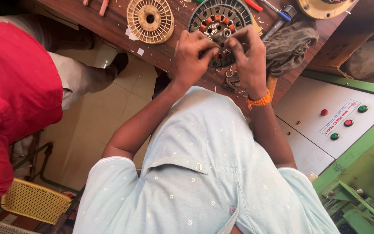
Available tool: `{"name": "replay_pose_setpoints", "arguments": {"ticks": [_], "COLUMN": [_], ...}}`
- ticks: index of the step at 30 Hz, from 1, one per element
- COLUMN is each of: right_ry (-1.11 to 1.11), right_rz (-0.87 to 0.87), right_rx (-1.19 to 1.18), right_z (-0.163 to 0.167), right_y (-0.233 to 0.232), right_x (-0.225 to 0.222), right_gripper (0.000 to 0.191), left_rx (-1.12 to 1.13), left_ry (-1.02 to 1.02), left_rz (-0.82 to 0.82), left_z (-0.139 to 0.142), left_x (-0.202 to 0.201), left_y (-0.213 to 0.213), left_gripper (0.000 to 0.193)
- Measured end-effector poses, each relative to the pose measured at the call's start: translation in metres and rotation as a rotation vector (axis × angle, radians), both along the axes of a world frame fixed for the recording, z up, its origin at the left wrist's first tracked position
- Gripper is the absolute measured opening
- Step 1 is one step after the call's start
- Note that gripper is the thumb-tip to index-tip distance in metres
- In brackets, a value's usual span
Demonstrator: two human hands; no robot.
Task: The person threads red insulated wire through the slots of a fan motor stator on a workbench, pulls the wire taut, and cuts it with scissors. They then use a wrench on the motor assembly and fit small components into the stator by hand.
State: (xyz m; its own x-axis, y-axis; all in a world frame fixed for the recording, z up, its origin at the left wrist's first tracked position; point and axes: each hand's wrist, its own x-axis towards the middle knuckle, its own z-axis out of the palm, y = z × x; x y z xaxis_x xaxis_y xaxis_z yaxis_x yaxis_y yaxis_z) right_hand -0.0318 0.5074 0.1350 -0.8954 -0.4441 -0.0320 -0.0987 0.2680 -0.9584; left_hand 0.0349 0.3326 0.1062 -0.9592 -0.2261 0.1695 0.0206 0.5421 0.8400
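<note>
Hands on the round motor part

Fingers of my left hand (pixel 191 54) and right hand (pixel 248 56) both pinch the round motor part (pixel 218 21) with orange wire coils. It lies on the wooden table (pixel 109 24) at 12 o'clock. At 11 o'clock sits a cream spool (pixel 150 19). At 2 o'clock lies a grey rag (pixel 293 41).

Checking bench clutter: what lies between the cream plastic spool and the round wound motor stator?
Head view: only bare brown wooden bench separates the cream plastic spool from the round wound stator.
</note>
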Motion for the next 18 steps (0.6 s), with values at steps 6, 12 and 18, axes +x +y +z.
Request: {"name": "replay_pose_setpoints", "arguments": {"ticks": [6, 12, 18], "right_ry": [0.432, 0.434, 0.398], "right_rz": [0.113, 0.068, 0.076], "right_rx": [0.293, 0.358, 0.549], "right_z": [0.014, 0.019, -0.002], "right_y": [0.002, -0.016, -0.012], "right_x": [0.024, 0.024, 0.018], "right_gripper": [0.047, 0.046, 0.047], "left_rx": [0.251, 0.22, 0.252], "left_ry": [0.018, -0.056, -0.128], "left_rz": [0.019, 0.073, 0.079], "left_z": [-0.027, -0.028, -0.034], "left_x": [-0.017, -0.036, -0.039], "left_y": [-0.015, -0.02, -0.015], "left_gripper": [0.01, 0.014, 0.012]}}
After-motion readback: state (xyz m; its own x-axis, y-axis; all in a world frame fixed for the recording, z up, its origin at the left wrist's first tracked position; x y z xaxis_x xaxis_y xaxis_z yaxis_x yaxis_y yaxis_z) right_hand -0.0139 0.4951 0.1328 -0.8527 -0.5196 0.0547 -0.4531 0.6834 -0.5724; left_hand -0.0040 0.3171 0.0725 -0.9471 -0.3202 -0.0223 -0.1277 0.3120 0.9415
